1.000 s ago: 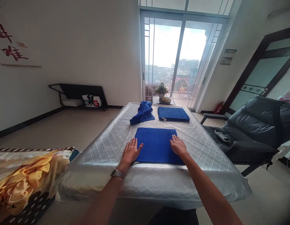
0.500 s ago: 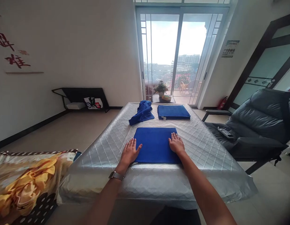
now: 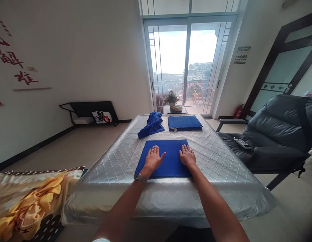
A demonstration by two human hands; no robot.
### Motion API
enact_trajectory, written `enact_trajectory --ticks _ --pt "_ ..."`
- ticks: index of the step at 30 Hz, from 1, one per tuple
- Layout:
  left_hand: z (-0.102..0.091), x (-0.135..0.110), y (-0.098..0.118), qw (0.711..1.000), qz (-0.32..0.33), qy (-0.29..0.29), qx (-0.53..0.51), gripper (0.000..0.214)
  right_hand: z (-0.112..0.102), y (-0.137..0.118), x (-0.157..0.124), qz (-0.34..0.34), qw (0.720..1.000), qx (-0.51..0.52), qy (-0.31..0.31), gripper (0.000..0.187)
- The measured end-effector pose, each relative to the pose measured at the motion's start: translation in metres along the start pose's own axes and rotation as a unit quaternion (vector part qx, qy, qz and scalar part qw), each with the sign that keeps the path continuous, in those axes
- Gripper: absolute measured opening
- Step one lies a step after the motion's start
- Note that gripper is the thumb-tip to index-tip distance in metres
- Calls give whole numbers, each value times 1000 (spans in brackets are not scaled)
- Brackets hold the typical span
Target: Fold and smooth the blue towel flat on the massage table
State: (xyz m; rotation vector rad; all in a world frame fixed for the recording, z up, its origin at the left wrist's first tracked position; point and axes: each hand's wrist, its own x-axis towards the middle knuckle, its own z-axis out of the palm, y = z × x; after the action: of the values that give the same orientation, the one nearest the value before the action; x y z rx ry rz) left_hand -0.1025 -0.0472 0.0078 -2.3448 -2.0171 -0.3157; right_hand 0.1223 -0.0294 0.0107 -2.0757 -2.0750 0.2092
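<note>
A folded blue towel (image 3: pixel 171 153) lies flat near the front of a table covered in silver quilted cloth (image 3: pixel 216 161). My left hand (image 3: pixel 154 158) rests flat on the towel's left half, fingers spread, with a watch on the wrist. My right hand (image 3: pixel 187 156) lies flat on the towel's right edge, fingers stretched out. Farther back sit a second folded blue towel (image 3: pixel 184 123) and, to its left, a crumpled blue towel (image 3: pixel 152 125).
A black reclining chair (image 3: pixel 274 137) with a remote on its seat stands right of the table. A patterned cushion (image 3: pixel 27 198) lies at the lower left. Behind the table are a small potted plant (image 3: pixel 171 98), glass balcony doors and a low black shelf (image 3: pixel 90 112).
My left hand has slid from the towel's left edge onto the towel, toward the middle. The right hand has stayed at the right edge. The view has shifted slightly.
</note>
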Motion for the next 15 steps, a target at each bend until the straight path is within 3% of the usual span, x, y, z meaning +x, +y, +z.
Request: enact_trajectory --ticks 4,7,10,15 --pt "12 24 92 986 153 -21 -54 76 3 8 -2 -26 999 -32 -2 62" --pt "21 35 125 983 166 -40 -71 77 5 13 -3 -58 997 -58 -8 63" --pt "25 39 113 988 117 -58 -76 81 5 11 -2 -40 998 -45 1 62" --pt "23 35 43 995 50 -59 -55 82 2 3 1 -5 1000 0 -3 64"
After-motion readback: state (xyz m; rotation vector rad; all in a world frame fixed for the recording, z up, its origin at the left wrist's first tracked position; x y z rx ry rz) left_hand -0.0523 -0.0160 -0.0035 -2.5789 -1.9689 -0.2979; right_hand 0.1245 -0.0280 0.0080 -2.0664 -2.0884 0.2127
